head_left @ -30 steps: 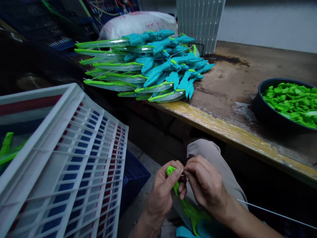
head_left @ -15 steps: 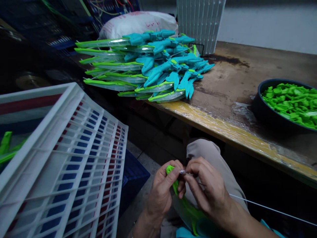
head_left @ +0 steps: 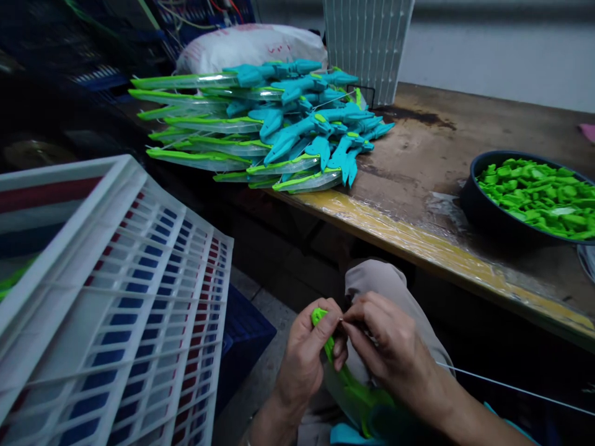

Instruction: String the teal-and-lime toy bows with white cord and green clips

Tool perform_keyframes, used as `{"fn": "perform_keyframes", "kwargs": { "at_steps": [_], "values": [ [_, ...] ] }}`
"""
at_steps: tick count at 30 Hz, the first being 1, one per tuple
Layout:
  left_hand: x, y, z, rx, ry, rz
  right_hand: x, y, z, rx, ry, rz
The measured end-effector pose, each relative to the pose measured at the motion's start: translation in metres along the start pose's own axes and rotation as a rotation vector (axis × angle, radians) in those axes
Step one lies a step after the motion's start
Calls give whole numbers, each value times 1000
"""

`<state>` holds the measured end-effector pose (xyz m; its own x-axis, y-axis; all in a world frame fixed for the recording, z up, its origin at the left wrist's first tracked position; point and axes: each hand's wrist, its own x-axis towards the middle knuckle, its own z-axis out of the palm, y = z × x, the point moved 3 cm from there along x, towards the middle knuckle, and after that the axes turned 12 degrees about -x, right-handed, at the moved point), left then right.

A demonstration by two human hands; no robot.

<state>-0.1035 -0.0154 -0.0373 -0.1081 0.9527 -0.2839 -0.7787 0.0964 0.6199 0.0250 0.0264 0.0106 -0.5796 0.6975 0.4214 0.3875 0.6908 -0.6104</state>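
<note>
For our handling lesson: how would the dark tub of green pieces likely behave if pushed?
The dark tub looks wide and low, so it probably slides rather than tips. Its green pieces lie loosely piled, so some might shift or spill if jolted.

Your held piece shows lime green — like the small parts — your string white, your table brown, your bowl dark.
</note>
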Motion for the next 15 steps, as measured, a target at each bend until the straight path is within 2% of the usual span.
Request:
{"fn": "perform_keyframes", "kwargs": {
  "at_steps": [15],
  "values": [
    [2,9,1,1,-50,3,-17,-14,-20,-250,69,41]
  ]
}}
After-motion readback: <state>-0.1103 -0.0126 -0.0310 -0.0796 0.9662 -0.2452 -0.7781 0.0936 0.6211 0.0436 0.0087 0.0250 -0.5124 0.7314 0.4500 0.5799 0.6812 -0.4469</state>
